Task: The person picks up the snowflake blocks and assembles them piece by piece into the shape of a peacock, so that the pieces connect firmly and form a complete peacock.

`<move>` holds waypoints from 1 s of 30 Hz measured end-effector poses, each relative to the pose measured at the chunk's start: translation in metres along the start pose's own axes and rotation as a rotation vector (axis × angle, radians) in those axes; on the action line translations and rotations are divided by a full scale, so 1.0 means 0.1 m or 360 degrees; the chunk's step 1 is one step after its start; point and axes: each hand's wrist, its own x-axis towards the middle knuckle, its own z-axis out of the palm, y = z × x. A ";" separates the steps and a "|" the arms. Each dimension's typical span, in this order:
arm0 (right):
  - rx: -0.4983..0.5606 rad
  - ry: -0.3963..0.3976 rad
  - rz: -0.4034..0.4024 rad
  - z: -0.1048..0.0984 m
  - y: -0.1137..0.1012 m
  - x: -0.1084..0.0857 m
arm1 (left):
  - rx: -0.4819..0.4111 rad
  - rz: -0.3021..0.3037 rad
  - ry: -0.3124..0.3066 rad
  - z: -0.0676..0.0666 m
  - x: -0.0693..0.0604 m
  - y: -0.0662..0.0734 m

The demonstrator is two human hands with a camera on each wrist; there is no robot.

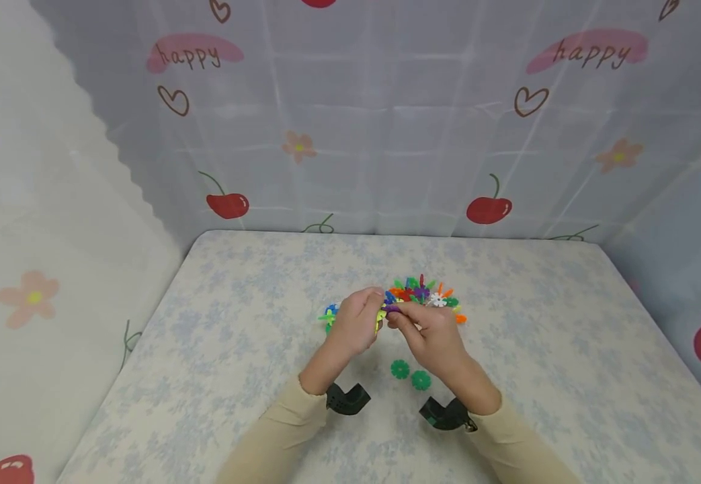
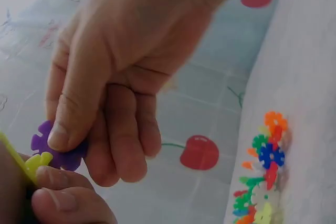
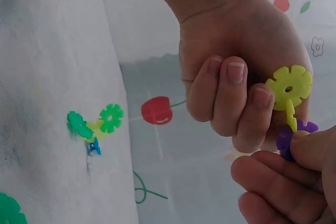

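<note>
Both hands meet above the middle of the table. My left hand (image 1: 356, 324) grips a yellow snowflake disc (image 3: 298, 82), a flat notched toy piece. A second yellow disc (image 3: 291, 118), seen edge-on, is joined to it. With thumb and fingers, my right hand (image 1: 437, 339) pinches a purple snowflake disc (image 2: 72, 160) against the edge-on yellow one. Whether their notches are fully interlocked, I cannot tell. Two green discs (image 1: 400, 369) lie flat on the table just below the hands.
Behind the hands is a pile of mixed-colour discs (image 1: 421, 294). A small joined group of green, yellow and blue discs (image 3: 94, 127) lies left of it, partly hidden by the left hand. Patterned curtains (image 1: 356, 134) surround the floral-covered table (image 1: 235, 323).
</note>
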 end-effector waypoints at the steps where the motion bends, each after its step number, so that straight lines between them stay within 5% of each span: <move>1: -0.0009 -0.0008 -0.0012 0.00 0.00 0.00 | 0.0024 0.0005 -0.0009 0.00 0.00 -0.01; 7: 0.0031 -0.0034 0.0028 0.02 0.00 -0.05 | -0.0184 -0.0100 -0.0242 -0.05 0.04 -0.05; 15: 0.0063 -0.0037 0.0078 0.02 -0.03 -0.04 | -0.0172 -0.0099 -0.0282 -0.09 0.03 -0.04; 20: 0.0086 -0.0070 0.0312 -0.02 -0.07 -0.02 | -0.0252 -0.0117 -0.0236 -0.11 0.06 -0.03; 24: 0.0101 -0.0100 0.0531 -0.06 -0.09 -0.02 | -0.0351 -0.0212 -0.0101 -0.14 0.07 -0.03; 27: 0.0221 -0.0095 0.0679 -0.08 -0.09 -0.01 | -0.0401 -0.0246 -0.0010 -0.16 0.06 -0.02; 30: 0.0416 -0.0043 0.0807 -0.11 -0.08 0.00 | -0.0398 -0.0244 -0.0036 -0.15 0.05 0.00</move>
